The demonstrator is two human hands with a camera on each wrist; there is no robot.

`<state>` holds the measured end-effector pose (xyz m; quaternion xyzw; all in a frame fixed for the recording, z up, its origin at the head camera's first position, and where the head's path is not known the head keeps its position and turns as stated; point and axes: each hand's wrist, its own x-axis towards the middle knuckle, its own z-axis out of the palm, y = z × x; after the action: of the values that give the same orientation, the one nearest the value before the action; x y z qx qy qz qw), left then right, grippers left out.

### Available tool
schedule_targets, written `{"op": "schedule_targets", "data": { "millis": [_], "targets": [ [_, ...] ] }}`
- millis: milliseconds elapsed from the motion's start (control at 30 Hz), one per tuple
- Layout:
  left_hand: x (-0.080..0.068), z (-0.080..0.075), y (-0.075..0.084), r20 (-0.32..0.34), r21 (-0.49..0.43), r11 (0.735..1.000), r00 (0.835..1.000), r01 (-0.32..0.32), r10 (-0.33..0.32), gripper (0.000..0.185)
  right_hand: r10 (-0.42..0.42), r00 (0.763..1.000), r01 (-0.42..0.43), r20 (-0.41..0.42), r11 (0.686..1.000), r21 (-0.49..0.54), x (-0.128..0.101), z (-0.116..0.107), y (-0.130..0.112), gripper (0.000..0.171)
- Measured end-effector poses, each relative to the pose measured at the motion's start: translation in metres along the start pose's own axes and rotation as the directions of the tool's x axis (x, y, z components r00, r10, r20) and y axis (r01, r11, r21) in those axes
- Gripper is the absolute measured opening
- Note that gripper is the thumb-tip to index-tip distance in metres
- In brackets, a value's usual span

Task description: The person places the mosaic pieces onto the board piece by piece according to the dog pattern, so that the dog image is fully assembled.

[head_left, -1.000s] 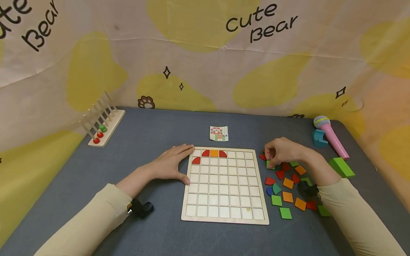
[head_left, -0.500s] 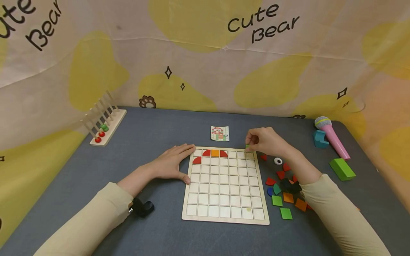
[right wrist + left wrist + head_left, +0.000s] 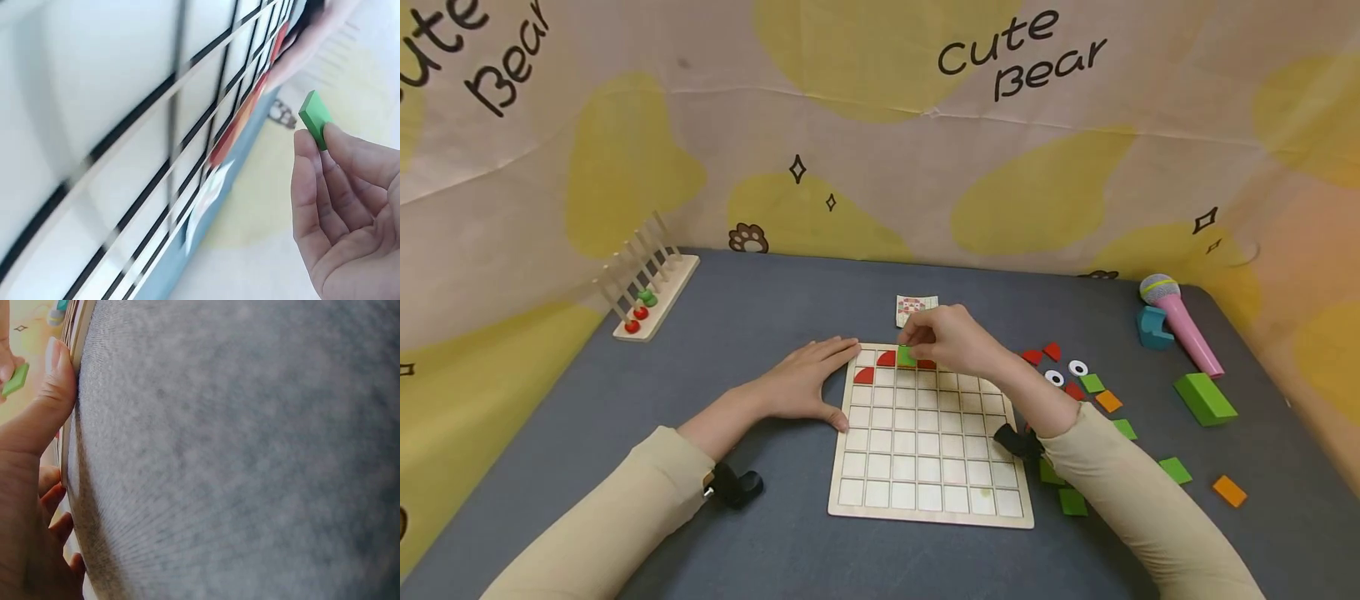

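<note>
In the head view the right hand (image 3: 951, 337) sat just above centre frame, over the top row of the wooden grid board (image 3: 925, 467), its fingertips pinched on a small green square tile (image 3: 907, 356). The right wrist view confirmed the pinch: thumb and forefinger clamped on the tile (image 3: 314, 119), which was held clear above the board (image 3: 94, 125). The tile hung over the red pieces (image 3: 875, 367) already seated in the top rows; whether it touched the board could not be told, as the fingers hid its lower edge. The left hand (image 3: 805, 382) lay flat left of centre, fingers straight and relaxed, thumb against the board's left edge, gripping nothing. Loose coloured tiles (image 3: 1093, 384) lay scattered at right of the board. A pattern card (image 3: 916, 306) lay just beyond the board's top edge. A pink toy microphone (image 3: 1180, 325) and a green block (image 3: 1205, 398) lay at far right, a peg rack (image 3: 651, 287) at upper left.
</note>
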<state>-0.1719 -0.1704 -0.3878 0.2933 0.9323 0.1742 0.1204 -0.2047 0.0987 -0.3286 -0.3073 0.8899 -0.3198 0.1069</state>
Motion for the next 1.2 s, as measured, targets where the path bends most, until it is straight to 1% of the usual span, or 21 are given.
{"op": "schedule_targets", "data": {
  "millis": [200, 300, 467, 633, 767, 833, 1000, 1200],
  "targets": [
    [0.000, 0.000, -0.001, -0.009, -0.001, 1.000, 1.000, -0.010, 0.010, 0.118, -0.012, 1.000, 0.011, 0.021, 0.999, 0.053, 0.014, 0.013, -0.015, 0.012],
    [0.000, -0.001, 0.000, -0.009, 0.002, 1.000, 1.000, -0.013, 0.013, 0.118, -0.019, 0.999, 0.017, 0.042, 0.999, 0.052, 0.021, 0.019, -0.020, 0.013],
    [0.000, -0.001, 0.001, -0.003, 0.001, 1.000, 1.000, -0.006, 0.006, 0.118, -0.024, 0.996, 0.022, 0.091, 1.000, 0.018, 0.029, 0.030, -0.025, 0.014],
    [-0.001, -0.002, 0.002, -0.004, -0.005, 1.000, 1.000, -0.006, 0.006, 0.118, -0.030, 0.990, 0.028, 0.136, 0.999, 0.020, 0.031, 0.039, -0.025, 0.016],
    [-0.001, -0.002, 0.003, -0.009, -0.006, 1.000, 1.000, -0.006, 0.006, 0.118, -0.066, 0.983, 0.067, 0.171, 0.998, 0.000, 0.032, 0.044, -0.024, 0.015],
    [-0.001, -0.001, 0.003, -0.010, -0.007, 1.000, 1.000, -0.005, 0.005, 0.118, -0.068, 0.980, 0.072, 0.185, 0.997, -0.014, 0.031, 0.045, -0.024, 0.013],
    [-0.002, -0.001, 0.002, -0.009, -0.012, 1.000, 1.000, -0.002, 0.002, 0.118, -0.063, 0.980, 0.069, 0.186, 0.997, -0.027, 0.031, 0.046, -0.025, 0.013],
    [-0.002, -0.001, 0.001, -0.009, -0.008, 1.000, 1.000, -0.009, 0.009, 0.118, -0.077, 0.979, 0.086, 0.187, 0.996, -0.036, 0.031, 0.047, -0.024, 0.010]
  ]
}}
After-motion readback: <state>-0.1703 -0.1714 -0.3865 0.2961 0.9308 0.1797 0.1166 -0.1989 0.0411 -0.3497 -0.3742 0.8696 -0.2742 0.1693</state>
